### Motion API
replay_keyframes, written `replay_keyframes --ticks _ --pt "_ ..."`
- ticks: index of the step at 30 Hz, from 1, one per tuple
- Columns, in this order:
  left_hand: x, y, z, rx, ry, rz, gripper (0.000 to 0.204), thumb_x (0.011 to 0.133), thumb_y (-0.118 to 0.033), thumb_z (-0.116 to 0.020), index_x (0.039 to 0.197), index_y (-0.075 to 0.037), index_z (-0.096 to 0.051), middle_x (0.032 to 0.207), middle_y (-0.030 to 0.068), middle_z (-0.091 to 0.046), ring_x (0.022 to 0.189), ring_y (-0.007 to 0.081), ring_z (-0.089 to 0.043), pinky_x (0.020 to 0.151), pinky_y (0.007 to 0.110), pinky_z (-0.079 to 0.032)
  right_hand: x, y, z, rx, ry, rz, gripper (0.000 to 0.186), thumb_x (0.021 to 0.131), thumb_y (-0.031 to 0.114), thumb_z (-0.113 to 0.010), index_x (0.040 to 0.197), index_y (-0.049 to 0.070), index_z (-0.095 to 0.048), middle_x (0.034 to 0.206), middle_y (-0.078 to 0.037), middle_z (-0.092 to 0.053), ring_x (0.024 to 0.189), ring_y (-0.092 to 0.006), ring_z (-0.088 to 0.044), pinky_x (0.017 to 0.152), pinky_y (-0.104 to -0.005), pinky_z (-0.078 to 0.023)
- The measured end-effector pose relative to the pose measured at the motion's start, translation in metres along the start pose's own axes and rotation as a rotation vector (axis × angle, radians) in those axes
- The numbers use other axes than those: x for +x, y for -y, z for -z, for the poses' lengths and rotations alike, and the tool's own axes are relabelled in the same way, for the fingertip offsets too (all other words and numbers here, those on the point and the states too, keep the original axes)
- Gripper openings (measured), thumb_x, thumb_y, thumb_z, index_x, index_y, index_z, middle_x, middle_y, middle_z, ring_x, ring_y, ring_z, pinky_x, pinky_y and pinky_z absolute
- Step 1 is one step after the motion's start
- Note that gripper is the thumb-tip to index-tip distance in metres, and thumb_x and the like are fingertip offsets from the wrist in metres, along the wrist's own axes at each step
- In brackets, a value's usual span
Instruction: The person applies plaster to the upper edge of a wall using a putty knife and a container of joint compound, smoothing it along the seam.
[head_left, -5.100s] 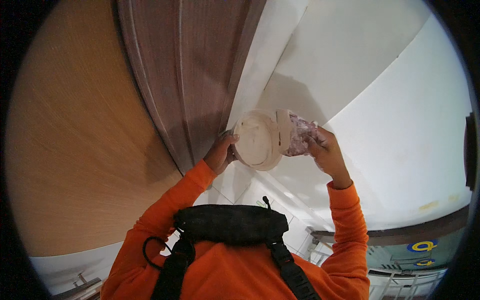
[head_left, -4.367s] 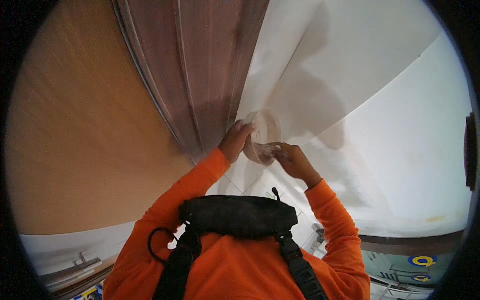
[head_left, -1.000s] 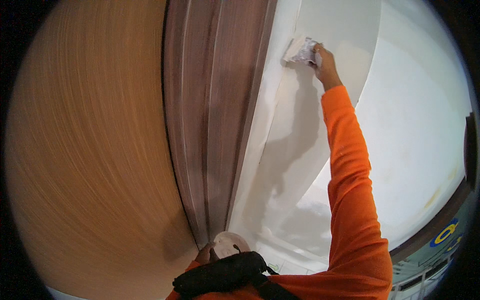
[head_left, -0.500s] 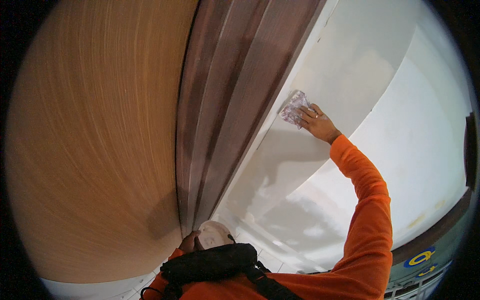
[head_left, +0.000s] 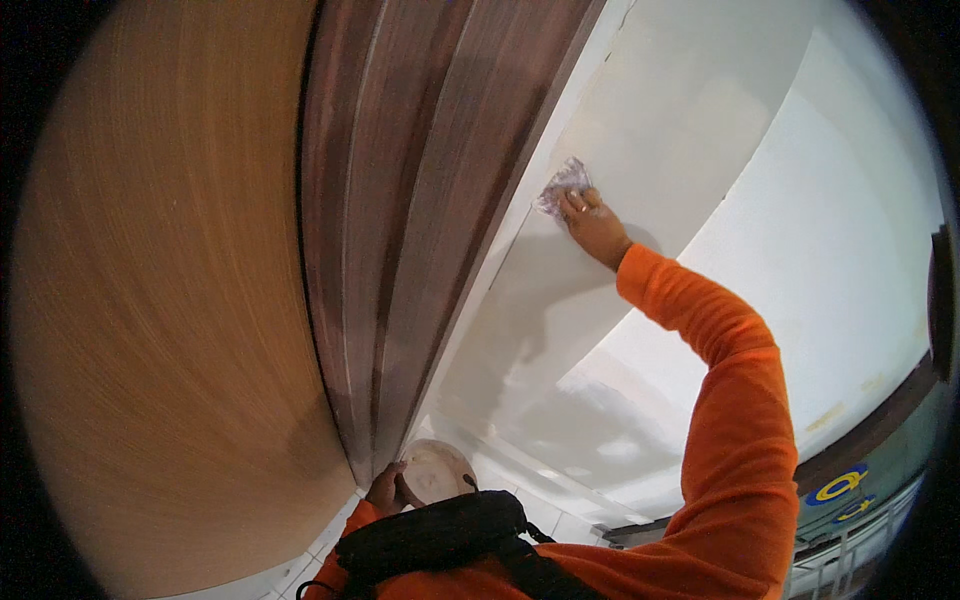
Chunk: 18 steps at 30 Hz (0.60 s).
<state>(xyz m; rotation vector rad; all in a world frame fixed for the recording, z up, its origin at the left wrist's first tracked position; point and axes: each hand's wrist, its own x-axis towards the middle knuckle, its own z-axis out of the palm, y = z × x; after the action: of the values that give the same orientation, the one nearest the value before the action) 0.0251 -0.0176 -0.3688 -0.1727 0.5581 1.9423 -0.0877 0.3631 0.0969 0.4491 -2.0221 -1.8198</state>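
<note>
My right hand [head_left: 600, 225] is closed on a smeared, purplish-white flat scraper [head_left: 562, 188], pressed to the white wall strip [head_left: 690, 110] just right of the dark wooden door frame [head_left: 420, 150]. A thin crack-like line runs along the strip near the tool. Low in the picture, my left hand [head_left: 385, 485] holds a round tub [head_left: 435, 465] with pale paste in it, partly hidden behind the black chest pouch [head_left: 430, 535].
A light brown wood panel [head_left: 160, 300] fills the left side. A brighter white wall surface [head_left: 780, 280] is on the right, with a dark-edged glass pane with blue-and-yellow lettering [head_left: 835, 485] below it. White floor tiles [head_left: 540, 510] show at the bottom.
My right hand with the scraper has come down from high on the strip and now lies slightly up and left of where it was half a second ago. The tub stays low in my left hand.
</note>
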Motion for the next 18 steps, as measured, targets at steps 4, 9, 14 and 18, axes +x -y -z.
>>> replay_keyframes --ticks 4,9,14,18 --pt "-0.008 -0.003 0.000 0.094 0.010 -0.120 0.053 0.088 -0.033 -0.056 0.126 0.003 -0.047 0.104 0.0185 -0.065 0.099 0.0327 -0.063 0.090 0.047 -0.048 -0.027 0.038 0.021 0.455 0.086 -0.334 0.037 0.083 0.013 -0.056 0.117 0.003 -0.063 0.132 -0.014 -0.051 0.118 -0.0312 -0.049 0.099 -0.0425 -0.041" --pt "-0.033 -0.007 -0.007 0.078 -0.215 -0.171 0.044 0.088 -0.034 -0.057 0.115 0.001 -0.052 0.089 0.0151 -0.065 0.077 0.0297 -0.064 0.073 0.044 -0.052 -0.020 0.016 0.028 0.253 0.442 -0.270 0.032 0.085 0.015 -0.054 0.115 0.004 -0.062 0.123 -0.015 -0.053 0.114 -0.0319 -0.051 0.088 -0.0471 -0.046" --pt "-0.025 -0.022 -0.021 0.237 -0.331 -0.128 0.039 0.088 -0.034 -0.057 0.108 -0.001 -0.054 0.076 0.0135 -0.062 0.065 0.0283 -0.062 0.065 0.043 -0.053 0.017 -0.127 -0.026 0.054 0.002 -0.693 0.024 0.087 0.016 -0.053 0.106 0.006 -0.063 0.119 -0.014 -0.055 0.113 -0.0309 -0.053 0.082 -0.0466 -0.049" --pt "-0.022 -0.022 -0.020 0.488 -0.461 -0.134 0.036 0.089 -0.035 -0.057 0.103 -0.002 -0.055 0.066 0.0123 -0.061 0.056 0.0272 -0.060 0.059 0.043 -0.053 0.041 -0.172 -0.044 0.024 0.023 -0.755 0.023 0.085 0.016 -0.054 0.103 0.006 -0.066 0.114 -0.012 -0.056 0.110 -0.0278 -0.053 0.083 -0.0442 -0.049"
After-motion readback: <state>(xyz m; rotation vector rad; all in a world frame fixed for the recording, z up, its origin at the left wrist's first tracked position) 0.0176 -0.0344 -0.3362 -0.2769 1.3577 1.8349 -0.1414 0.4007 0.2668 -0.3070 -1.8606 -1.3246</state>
